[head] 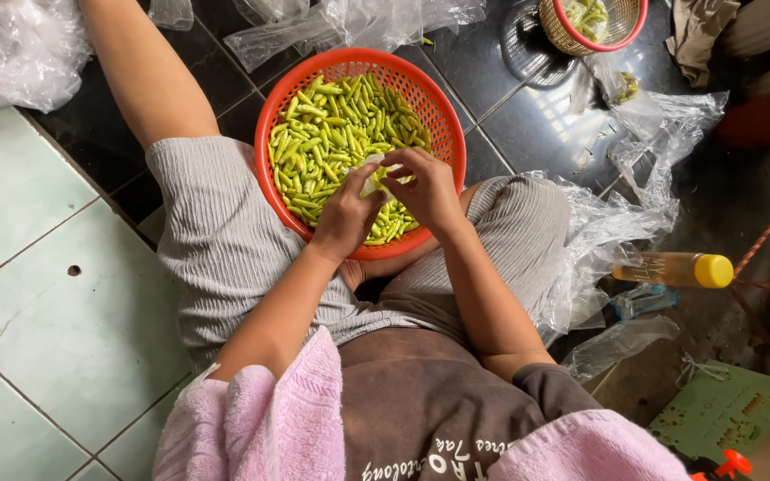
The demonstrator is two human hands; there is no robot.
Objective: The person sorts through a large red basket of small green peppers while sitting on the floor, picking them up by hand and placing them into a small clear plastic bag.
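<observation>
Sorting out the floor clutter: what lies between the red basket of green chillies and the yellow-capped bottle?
In the head view, the person's grey-clad knee and crumpled clear plastic bags lie between the round red plastic basket and the yellow-capped bottle.

The chillies [327, 142] lie in a basket [438, 107] between the knees, bottle [675, 269] to its right, 1 smaller basket [563, 34] behind.

Clothing: grey ribbed knit shorts [216, 232] cover both thighs. A dark brown short-sleeved shirt [421, 401] with pale printed lettering across the front covers the torso; its sleeves end above the elbows. A pink terry-cloth towel [269, 428] is draped over both shoulders. Forearms, the left hand [347, 216] and the right hand [427, 190] are bare.
</observation>
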